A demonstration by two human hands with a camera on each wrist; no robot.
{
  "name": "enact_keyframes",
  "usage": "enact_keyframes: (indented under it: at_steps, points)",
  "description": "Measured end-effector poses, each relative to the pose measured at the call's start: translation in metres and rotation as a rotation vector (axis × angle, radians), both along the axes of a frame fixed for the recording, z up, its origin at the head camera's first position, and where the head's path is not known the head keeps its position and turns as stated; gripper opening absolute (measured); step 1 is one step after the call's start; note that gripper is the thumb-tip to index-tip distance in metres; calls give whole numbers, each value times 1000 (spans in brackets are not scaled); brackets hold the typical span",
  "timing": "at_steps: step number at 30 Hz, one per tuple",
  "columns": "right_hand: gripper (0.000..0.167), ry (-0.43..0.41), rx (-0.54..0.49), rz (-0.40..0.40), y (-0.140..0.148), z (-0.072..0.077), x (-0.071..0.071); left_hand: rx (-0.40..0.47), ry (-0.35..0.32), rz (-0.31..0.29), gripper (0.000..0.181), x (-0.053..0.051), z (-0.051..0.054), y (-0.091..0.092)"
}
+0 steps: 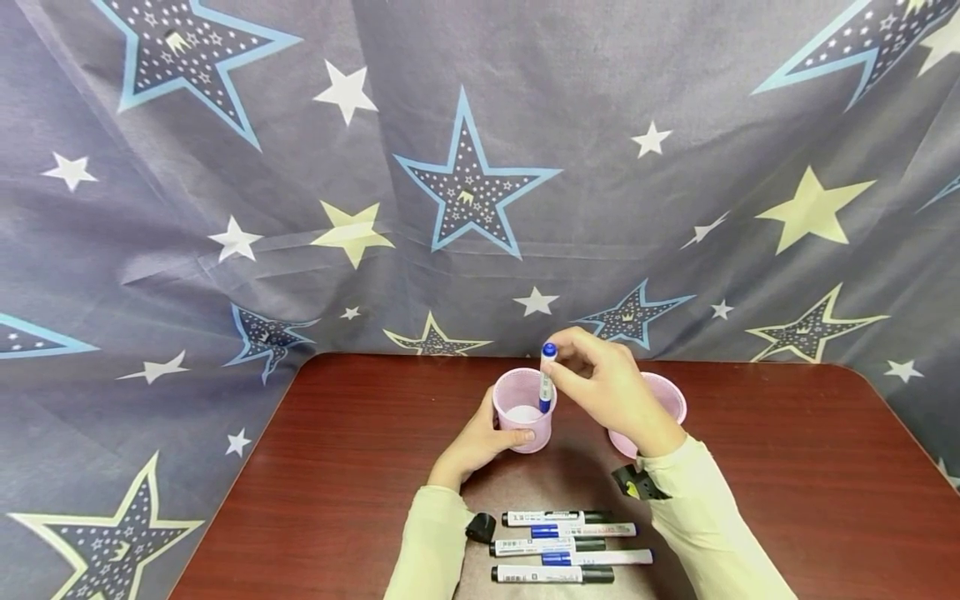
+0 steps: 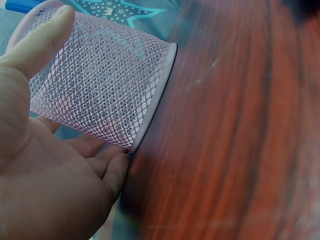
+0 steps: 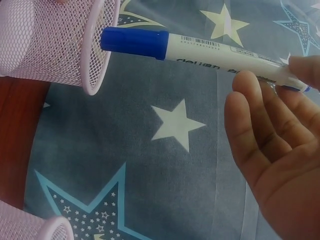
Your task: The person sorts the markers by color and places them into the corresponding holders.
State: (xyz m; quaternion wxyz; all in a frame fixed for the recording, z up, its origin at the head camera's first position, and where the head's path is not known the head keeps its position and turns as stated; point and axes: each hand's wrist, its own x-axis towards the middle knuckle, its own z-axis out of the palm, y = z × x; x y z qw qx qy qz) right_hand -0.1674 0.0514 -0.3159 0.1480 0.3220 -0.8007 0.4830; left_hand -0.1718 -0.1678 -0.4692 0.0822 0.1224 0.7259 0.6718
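The left hand point(image 1: 480, 437) gripped one of two pink cups point(image 1: 542, 427); the right hand point(image 1: 611, 392) pinched a blue-capped marker point(image 1: 547, 379) at its mouth. Five more markers point(image 1: 532, 547) lay on the bench point(image 1: 360, 467).

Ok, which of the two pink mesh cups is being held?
The left cup in the head view, gripped by the left hand; the other cup, partly hidden behind the right hand, is not gripped.
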Motion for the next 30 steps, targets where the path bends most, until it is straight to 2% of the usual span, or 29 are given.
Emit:
enact_keyframes:
  at_steps: [8, 20, 30]
  points:
    - [17, 36, 18, 0, -5, -2, -6, -2, 1, -4, 90, -1, 0, 0]
    - [17, -3, 6, -31, -14, -6, -10, -7, 1, -4, 90, 1, 0, 0]
    - [18, 14, 65, -119, -20, -11, -17, -11, 11, -16, 90, -2, -4, -2]
